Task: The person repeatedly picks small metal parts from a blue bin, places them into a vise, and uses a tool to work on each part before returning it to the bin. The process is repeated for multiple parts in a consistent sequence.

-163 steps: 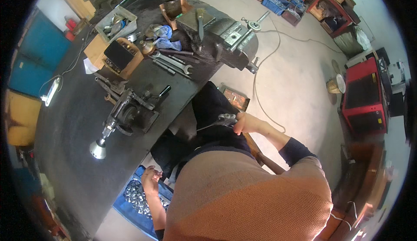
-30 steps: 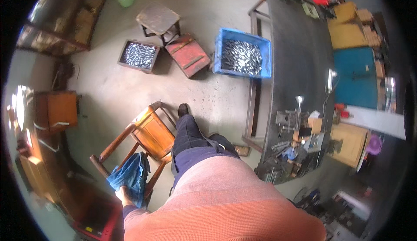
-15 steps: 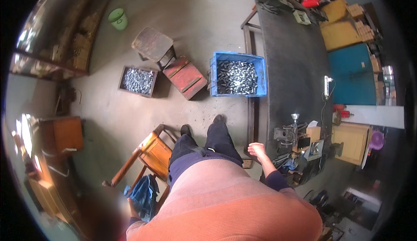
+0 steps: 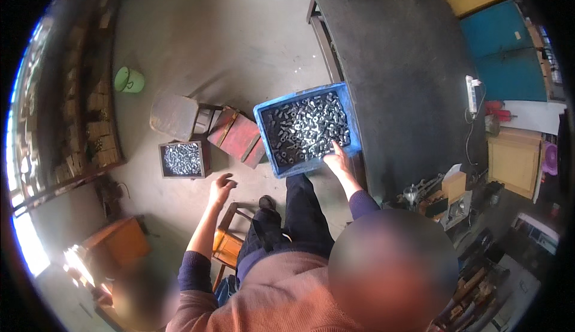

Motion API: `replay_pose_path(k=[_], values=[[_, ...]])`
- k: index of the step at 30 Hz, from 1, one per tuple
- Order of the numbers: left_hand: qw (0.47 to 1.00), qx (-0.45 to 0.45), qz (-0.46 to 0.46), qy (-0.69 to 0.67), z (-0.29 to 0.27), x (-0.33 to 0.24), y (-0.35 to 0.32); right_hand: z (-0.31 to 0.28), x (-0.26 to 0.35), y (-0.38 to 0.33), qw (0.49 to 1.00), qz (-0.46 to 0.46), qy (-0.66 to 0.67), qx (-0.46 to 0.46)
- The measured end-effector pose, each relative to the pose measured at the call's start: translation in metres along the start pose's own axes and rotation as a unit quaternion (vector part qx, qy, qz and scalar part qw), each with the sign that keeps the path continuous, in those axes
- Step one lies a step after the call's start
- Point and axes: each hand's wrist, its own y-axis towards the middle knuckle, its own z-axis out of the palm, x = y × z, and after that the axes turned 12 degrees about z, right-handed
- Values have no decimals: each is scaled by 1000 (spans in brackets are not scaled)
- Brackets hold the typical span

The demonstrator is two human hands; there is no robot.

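Note:
A blue plastic crate (image 4: 262, 118) full of small shiny metal fittings (image 4: 311, 122) stands ahead of me, beside the dark workbench. My right hand (image 4: 337, 159) reaches over its near right corner, fingers stretched toward the fittings; whether it touches the rim I cannot tell. Nothing shows in its grasp. My left hand (image 4: 221, 189) hangs in the air left of the crate, empty, with loosely bent fingers apart. A smaller wooden box (image 4: 204, 158) of similar metal pieces lies beyond it, next to a red wooden box (image 4: 239, 137).
The long dark workbench (image 4: 395, 62) runs along my right, with a power strip (image 4: 471, 95) on it. A worn wooden stool (image 4: 173, 116) and a green bucket (image 4: 129, 80) stand ahead left. A wooden chair (image 4: 227, 247) is close by my left leg. Shelving (image 4: 78, 104) lines the left side.
My body has come closer to the blue crate and leans forward. My right hand has moved forward to the crate's corner. My left hand has risen from beside the chair to in front of me.

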Motion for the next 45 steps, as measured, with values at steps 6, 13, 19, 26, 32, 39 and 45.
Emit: replay_pose_path(k=[6, 13, 19, 26, 32, 39, 45], values=[[993, 56, -45, 96, 80, 10, 114, 41, 17, 113, 995, -1, 50, -82], [987, 63, -131, -73, 133, 37, 176, 67, 29, 113, 994, 53, -42, -89], [997, -2, -79, -23, 140, 57, 179, 81, 36, 98, 994, 17, -60, -85], [991, 36, -58, 119, 135, 33, 183, 108, 50, 65, 999, -32, 10, 30], [984, 70, -40, 157, 127, 45, 189, 15, -15, 60, 945, -155, 20, -286], [982, 50, -73, 168, 127, 42, 189, -18, -84, 114, 957, 154, 143, -201], [992, -9, -119, -31, 130, 51, 191, 56, -160, 132, 940, 92, 243, -221]])
